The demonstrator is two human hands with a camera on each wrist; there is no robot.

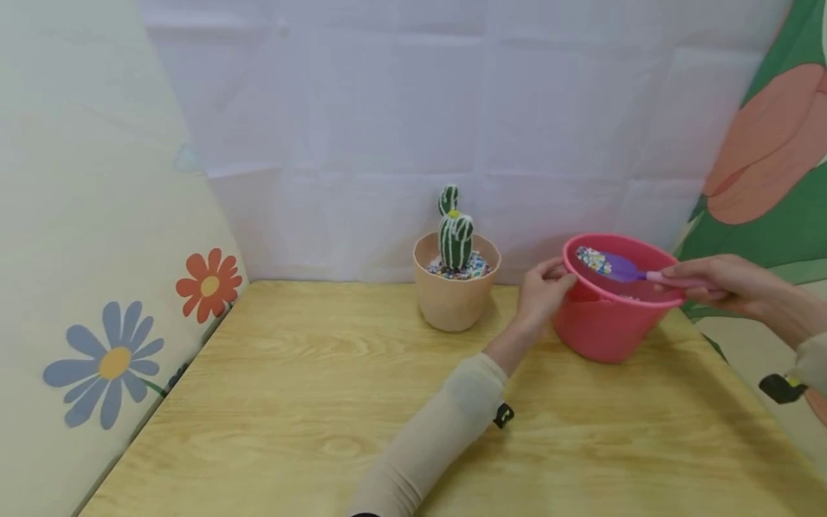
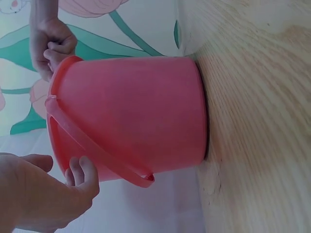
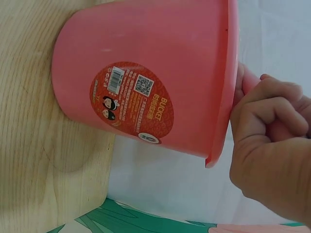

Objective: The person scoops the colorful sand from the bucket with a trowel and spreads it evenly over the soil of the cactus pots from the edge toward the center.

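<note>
In the head view a pink bucket (image 1: 607, 327) stands upright on the table at the right, its handle hanging down the side. My left hand (image 1: 543, 291) holds its left rim; in the left wrist view the curled fingers (image 2: 86, 172) overlap the outer wall. The right hand (image 1: 730, 283) grips the pink handle of a small trowel (image 1: 623, 268) with a purple blade. Multicoloured pebbles (image 1: 593, 259) lie heaped on the blade, which is held over the bucket's mouth. More pebbles show inside, partly hidden by the trowel. Fingers of the right hand (image 3: 274, 126) wrap the handle beside the rim.
A peach-coloured pot (image 1: 450, 305) stands left of the bucket near the back edge. In it a green knitted cactus (image 1: 456, 244) rises from multicoloured pebbles. The wooden table (image 1: 310, 402) meets a white cloth (image 1: 362, 129) behind and flower-printed panels at the sides.
</note>
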